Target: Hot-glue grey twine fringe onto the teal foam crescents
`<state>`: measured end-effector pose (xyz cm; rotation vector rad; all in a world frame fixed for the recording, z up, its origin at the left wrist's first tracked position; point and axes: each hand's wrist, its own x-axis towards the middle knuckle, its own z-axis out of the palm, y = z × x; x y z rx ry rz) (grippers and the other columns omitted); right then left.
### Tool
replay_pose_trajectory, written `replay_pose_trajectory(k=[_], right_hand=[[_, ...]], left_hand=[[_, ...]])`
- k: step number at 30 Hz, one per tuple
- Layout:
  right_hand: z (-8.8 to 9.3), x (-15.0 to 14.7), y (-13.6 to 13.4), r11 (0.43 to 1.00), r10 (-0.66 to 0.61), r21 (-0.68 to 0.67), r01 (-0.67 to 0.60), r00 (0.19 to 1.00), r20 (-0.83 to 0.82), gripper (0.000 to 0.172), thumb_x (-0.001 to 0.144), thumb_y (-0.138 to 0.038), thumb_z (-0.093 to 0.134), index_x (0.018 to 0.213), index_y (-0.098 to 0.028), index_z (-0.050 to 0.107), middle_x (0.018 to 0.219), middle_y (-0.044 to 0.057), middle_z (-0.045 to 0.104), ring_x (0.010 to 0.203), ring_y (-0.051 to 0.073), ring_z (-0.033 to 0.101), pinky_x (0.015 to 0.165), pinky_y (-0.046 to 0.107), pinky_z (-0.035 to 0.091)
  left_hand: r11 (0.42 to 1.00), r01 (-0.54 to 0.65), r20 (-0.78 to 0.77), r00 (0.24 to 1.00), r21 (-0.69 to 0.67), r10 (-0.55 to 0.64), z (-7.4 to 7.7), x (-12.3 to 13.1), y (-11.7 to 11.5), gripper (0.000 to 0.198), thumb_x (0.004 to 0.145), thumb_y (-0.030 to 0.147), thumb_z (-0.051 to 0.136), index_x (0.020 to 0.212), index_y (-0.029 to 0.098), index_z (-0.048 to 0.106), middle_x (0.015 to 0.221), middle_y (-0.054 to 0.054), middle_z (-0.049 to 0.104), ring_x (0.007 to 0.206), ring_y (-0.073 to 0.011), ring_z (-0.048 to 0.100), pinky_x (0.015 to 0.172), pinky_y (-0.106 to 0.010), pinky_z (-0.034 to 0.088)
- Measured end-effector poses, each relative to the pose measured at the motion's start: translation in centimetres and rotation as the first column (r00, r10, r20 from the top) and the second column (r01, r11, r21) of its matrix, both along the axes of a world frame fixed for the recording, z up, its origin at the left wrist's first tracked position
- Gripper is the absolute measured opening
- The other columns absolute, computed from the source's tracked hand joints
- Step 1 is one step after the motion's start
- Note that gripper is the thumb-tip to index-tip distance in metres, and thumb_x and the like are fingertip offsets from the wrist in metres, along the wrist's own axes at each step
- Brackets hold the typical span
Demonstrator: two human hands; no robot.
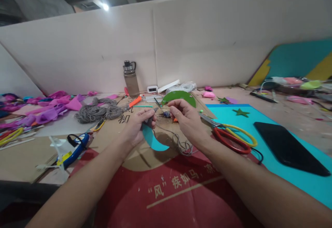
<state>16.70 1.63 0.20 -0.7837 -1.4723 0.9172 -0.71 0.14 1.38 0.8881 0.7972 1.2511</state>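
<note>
My left hand (pixel 138 126) is closed around a teal crescent-shaped foam piece (pixel 153 141), which hangs below my fingers. My right hand (pixel 185 115) is pinched on a thin grey string (pixel 178 144) and a small dark bit near my left fingertips; what the bit is I cannot make out. The string trails down in loops onto the cardboard (pixel 116 141). A green foam half-disc (pixel 178 97) lies just behind both hands.
Scissors with red and yellow handles (pixel 229 136) lie right of my right wrist on a teal sheet (pixel 285 172), beside a black phone (pixel 289 148). A grey yarn pile (pixel 97 112), water bottle (pixel 130 78), blue glue gun (pixel 75 148) and pink-purple scraps (pixel 46 110) sit left.
</note>
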Motion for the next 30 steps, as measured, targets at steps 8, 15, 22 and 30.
replay_pose_trajectory(k=[8,15,22,30], right_hand=[[0.4,0.0,-0.4,0.992,-0.010,0.123,0.001,0.997,0.077,0.008,0.090,-0.029,0.057,0.091,-0.021,0.059,0.088,0.001,0.060,0.081,0.014,0.056,0.076,0.029,0.044],[0.2,-0.1,-0.5,0.994,-0.044,0.102,0.033,0.993,0.106,0.009,0.088,-0.029,0.061,0.090,-0.020,0.060,0.087,0.002,0.062,0.079,0.014,0.057,0.075,0.030,0.046],[-0.1,0.0,-0.3,0.993,-0.100,0.074,0.088,0.978,0.182,0.012,0.086,-0.032,0.062,0.082,-0.020,0.064,0.085,0.003,0.066,0.081,0.017,0.059,0.076,0.034,0.047],[0.4,-0.6,-0.9,0.999,-0.028,-0.024,0.032,0.990,0.138,0.010,0.083,-0.028,0.063,0.081,-0.019,0.066,0.086,0.004,0.070,0.080,0.018,0.062,0.079,0.035,0.048]], left_hand=[[1.000,0.017,-0.005,1.000,-0.018,-0.017,0.2,0.1,-0.2,0.023,0.067,0.025,0.081,0.076,0.013,0.064,0.061,0.001,0.061,0.049,-0.0064,0.054,0.050,-0.018,0.045],[0.984,-0.117,-0.085,0.988,0.138,0.129,0.0,0.8,-0.8,0.027,0.063,0.026,0.085,0.078,0.013,0.067,0.066,-0.001,0.066,0.057,-0.0082,0.058,0.058,-0.019,0.048],[0.948,-0.206,-0.219,0.941,0.241,0.260,-0.4,1.0,-1.0,0.025,0.065,0.030,0.083,0.080,0.015,0.069,0.067,-0.001,0.066,0.061,-0.0099,0.058,0.061,-0.020,0.046],[0.830,-0.293,-0.393,0.773,0.474,0.497,-0.1,0.6,-1.6,0.016,0.068,0.029,0.081,0.079,0.018,0.075,0.070,0.000,0.066,0.065,-0.0121,0.055,0.062,-0.021,0.041]])
